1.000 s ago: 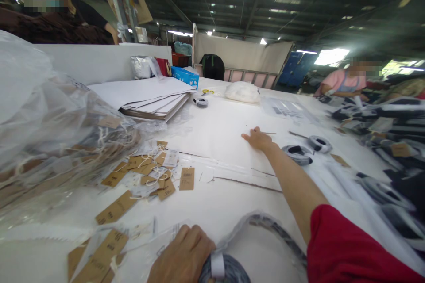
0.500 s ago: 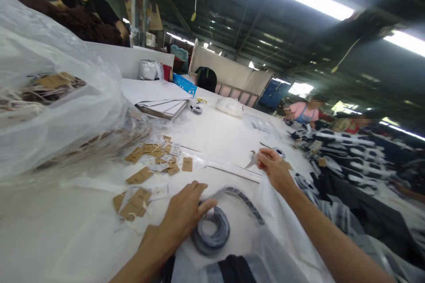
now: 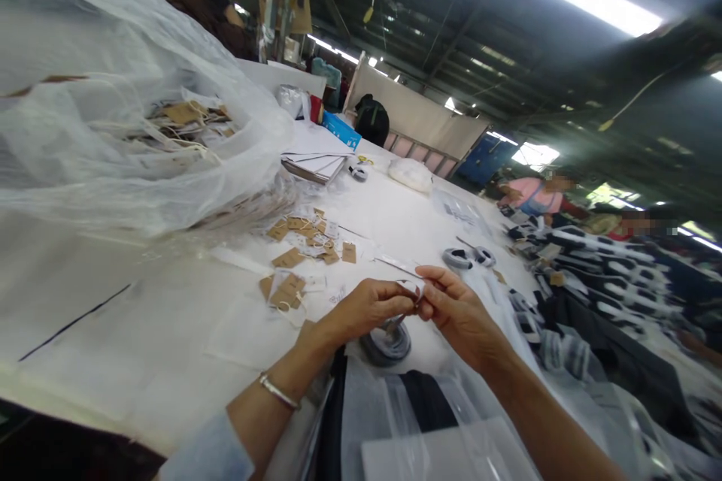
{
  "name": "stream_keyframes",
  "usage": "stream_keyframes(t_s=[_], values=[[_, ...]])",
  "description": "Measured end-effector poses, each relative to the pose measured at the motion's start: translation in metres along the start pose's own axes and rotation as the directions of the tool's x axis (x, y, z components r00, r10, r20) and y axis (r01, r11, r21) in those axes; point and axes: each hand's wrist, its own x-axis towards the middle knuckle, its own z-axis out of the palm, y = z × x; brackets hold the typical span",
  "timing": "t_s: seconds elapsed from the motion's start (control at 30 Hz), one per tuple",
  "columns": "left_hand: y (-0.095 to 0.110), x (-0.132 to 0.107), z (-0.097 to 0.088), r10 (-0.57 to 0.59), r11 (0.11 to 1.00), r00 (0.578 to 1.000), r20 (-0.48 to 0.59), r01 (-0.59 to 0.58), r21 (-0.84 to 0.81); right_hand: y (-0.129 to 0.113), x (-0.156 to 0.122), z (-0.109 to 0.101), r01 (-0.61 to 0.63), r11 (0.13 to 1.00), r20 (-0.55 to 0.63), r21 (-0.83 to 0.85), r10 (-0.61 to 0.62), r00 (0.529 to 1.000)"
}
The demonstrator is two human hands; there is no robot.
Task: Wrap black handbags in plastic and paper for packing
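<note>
My left hand [image 3: 364, 308] and my right hand [image 3: 465, 316] meet over the white table, fingertips pinched together. Between them is a small curled whitish strip [image 3: 411, 286], partly hidden by the fingers. A grey sticker roll [image 3: 388, 349] lies just below the hands, its top covered by the left fingers. Nearest to me, a clear plastic bag [image 3: 369, 413] holds folded black and grey cloth. To the left of my hands, brown hang tags [image 3: 289, 291] with white strings lie in a loose cluster.
A big translucent bag [image 3: 248, 135] of tags takes up the left side. Further back are a stack of white sheets [image 3: 316, 139], a blue box [image 3: 340, 130] and yellow scissors [image 3: 365, 160]. More grey rolls [image 3: 458, 258] lie right of centre. Piled black-and-white garments [image 3: 598, 263] and co-workers are at the right.
My left hand has come off the roll and joined my right hand, which moved inward and down with the strip. The view has shifted, showing more table on the left.
</note>
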Motion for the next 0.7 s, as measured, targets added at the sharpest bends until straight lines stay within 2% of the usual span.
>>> stream_keyframes(t_s=[0.13, 0.2, 0.33, 0.43, 0.7], values=[[-0.005, 0.001, -0.003, -0.044, 0.988, 0.999, -0.013, 0.041, -0.146, 0.001, 0.002, 0.003, 0.035, 0.999, -0.04, -0.018, -0.036, 0.999], [-0.009, 0.002, -0.003, -0.072, 0.982, 0.997, -0.033, 0.065, -0.179, 0.001, 0.001, 0.005, 0.058, 0.995, -0.059, -0.082, -0.062, 0.996], [-0.013, 0.003, 0.001, -0.12, 0.982, 0.988, -0.101, 0.103, -0.159, 0.003, -0.005, 0.011, 0.087, 0.953, -0.124, -0.291, -0.127, 0.984], [-0.013, 0.004, 0.004, -0.128, 0.986, 0.981, -0.145, 0.109, -0.129, 0.004, -0.009, 0.013, 0.097, 0.926, -0.155, -0.364, -0.163, 0.974], [-0.009, 0.004, 0.004, -0.199, 0.961, 0.977, -0.075, 0.18, -0.21, 0.003, -0.016, 0.01, 0.092, 0.925, -0.181, -0.368, -0.168, 0.969]])
